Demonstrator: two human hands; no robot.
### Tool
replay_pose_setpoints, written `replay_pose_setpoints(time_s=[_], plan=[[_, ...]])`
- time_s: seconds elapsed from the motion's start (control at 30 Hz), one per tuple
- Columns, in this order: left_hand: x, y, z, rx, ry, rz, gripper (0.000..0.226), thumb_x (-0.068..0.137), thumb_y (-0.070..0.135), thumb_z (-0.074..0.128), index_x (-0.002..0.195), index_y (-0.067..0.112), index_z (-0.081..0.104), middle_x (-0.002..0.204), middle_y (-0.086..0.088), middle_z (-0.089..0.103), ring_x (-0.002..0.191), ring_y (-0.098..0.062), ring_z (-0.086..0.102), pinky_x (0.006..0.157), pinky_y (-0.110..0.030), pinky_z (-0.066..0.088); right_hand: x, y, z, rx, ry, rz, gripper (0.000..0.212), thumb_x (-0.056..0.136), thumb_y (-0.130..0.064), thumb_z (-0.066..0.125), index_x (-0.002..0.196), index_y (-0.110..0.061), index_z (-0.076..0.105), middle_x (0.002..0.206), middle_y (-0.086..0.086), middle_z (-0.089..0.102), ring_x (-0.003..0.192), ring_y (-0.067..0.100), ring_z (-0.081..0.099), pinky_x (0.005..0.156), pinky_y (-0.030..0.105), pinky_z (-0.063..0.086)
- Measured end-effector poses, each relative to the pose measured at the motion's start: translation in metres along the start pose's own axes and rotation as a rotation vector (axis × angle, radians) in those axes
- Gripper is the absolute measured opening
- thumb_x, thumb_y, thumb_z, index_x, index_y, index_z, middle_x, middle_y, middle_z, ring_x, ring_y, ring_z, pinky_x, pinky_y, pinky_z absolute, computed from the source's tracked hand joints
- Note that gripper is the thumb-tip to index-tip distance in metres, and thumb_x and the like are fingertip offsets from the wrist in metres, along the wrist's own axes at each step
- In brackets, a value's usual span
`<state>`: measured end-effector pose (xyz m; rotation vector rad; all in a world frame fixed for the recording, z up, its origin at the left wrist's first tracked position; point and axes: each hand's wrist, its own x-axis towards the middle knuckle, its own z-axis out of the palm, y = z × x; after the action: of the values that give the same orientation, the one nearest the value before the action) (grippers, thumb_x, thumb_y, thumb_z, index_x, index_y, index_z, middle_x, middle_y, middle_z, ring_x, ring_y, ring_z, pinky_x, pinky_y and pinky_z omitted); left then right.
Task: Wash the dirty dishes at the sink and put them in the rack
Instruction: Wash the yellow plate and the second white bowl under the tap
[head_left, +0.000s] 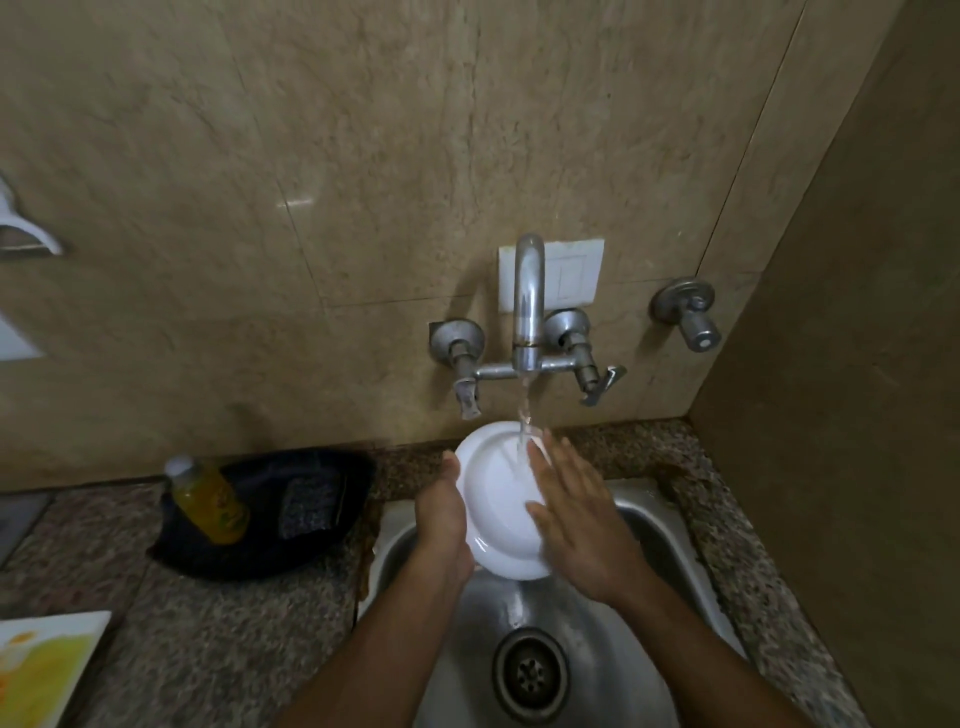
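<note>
A white plate (496, 499) is held tilted over the steel sink (670, 530), its underside toward me. Water runs from the chrome tap (528, 306) onto the plate's upper part. My left hand (441, 525) grips the plate's left rim, thumb on the edge. My right hand (576, 514) lies flat with fingers spread on the plate's right side, under the stream. The drain (530, 673) sits below my forearms. No rack is in sight.
A black tray (311, 467) on the granite counter (234, 623) holds a yellow soap bottle (210, 501) and a scrub pad (309, 506). A white board with yellow stains (41, 670) lies at the lower left. A spare valve (691, 312) sticks out of the wall at right.
</note>
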<state>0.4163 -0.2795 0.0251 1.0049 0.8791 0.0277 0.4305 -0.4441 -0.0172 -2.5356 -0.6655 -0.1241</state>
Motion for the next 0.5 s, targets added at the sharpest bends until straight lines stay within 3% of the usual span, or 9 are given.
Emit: replay_pose_setpoints(time_s=[0.03, 0.1, 0.17, 0.23, 0.37, 0.5], plan=[[0.002, 0.001, -0.003, -0.006, -0.002, -0.009, 0.048, 0.091, 0.054, 0.056, 0.110, 0.012, 0.067, 0.109, -0.014, 0.070, 0.100, -0.038, 0.065, 0.093, -0.057, 0.052, -0.007, 0.011, -0.002, 0.153, 0.022, 0.086, 0.066, 0.094, -0.067, 0.020, 0.153, -0.043, 0.002, 0.164, -0.010, 0.000, 0.150, 0.010, -0.006, 0.122, 0.036, 0.004], [0.002, 0.002, -0.006, -0.020, -0.022, -0.027, 0.051, 0.089, 0.057, 0.057, 0.114, 0.014, 0.067, 0.111, -0.013, 0.070, 0.101, -0.039, 0.065, 0.092, -0.058, 0.052, -0.012, 0.026, -0.003, 0.613, 0.080, 0.446, 0.066, 0.094, -0.065, 0.038, 0.150, -0.043, 0.014, 0.161, -0.006, 0.020, 0.148, 0.017, 0.019, 0.119, 0.044, 0.024], [0.004, 0.002, -0.005, -0.023, -0.064, -0.067, 0.051, 0.090, 0.057, 0.056, 0.115, 0.014, 0.067, 0.111, -0.014, 0.071, 0.101, -0.039, 0.065, 0.090, -0.059, 0.052, -0.013, 0.027, -0.002, 1.043, 0.100, 0.678, 0.055, 0.100, -0.039, 0.051, 0.150, -0.031, 0.032, 0.148, 0.001, 0.045, 0.130, 0.025, 0.048, 0.100, 0.045, 0.047], [0.005, 0.003, -0.003, -0.038, -0.093, -0.075, 0.048, 0.091, 0.053, 0.056, 0.116, 0.013, 0.067, 0.111, -0.015, 0.071, 0.102, -0.040, 0.064, 0.092, -0.060, 0.051, -0.016, 0.020, -0.005, 1.342, 0.134, 0.750, 0.039, 0.099, -0.031, 0.052, 0.136, -0.019, 0.055, 0.128, 0.006, 0.065, 0.116, 0.031, 0.061, 0.089, 0.042, 0.052], [0.004, 0.003, -0.002, -0.085, -0.236, -0.101, 0.050, 0.097, 0.046, 0.049, 0.127, 0.008, 0.062, 0.121, -0.021, 0.067, 0.114, -0.044, 0.060, 0.098, -0.062, 0.047, -0.018, 0.015, -0.014, 1.579, 0.144, 0.829, 0.032, 0.103, -0.025, 0.045, 0.127, -0.013, 0.062, 0.121, 0.007, 0.070, 0.114, 0.028, 0.064, 0.096, 0.047, 0.051], [-0.012, 0.011, 0.001, -0.058, -0.437, -0.107, 0.040, 0.102, 0.028, 0.045, 0.132, 0.004, 0.057, 0.122, -0.018, 0.068, 0.115, -0.035, 0.062, 0.089, -0.047, 0.053, -0.018, 0.025, -0.007, 1.693, 0.131, 0.927, 0.034, 0.101, -0.019, 0.050, 0.131, -0.006, 0.059, 0.127, 0.015, 0.065, 0.119, 0.034, 0.060, 0.102, 0.051, 0.046]])
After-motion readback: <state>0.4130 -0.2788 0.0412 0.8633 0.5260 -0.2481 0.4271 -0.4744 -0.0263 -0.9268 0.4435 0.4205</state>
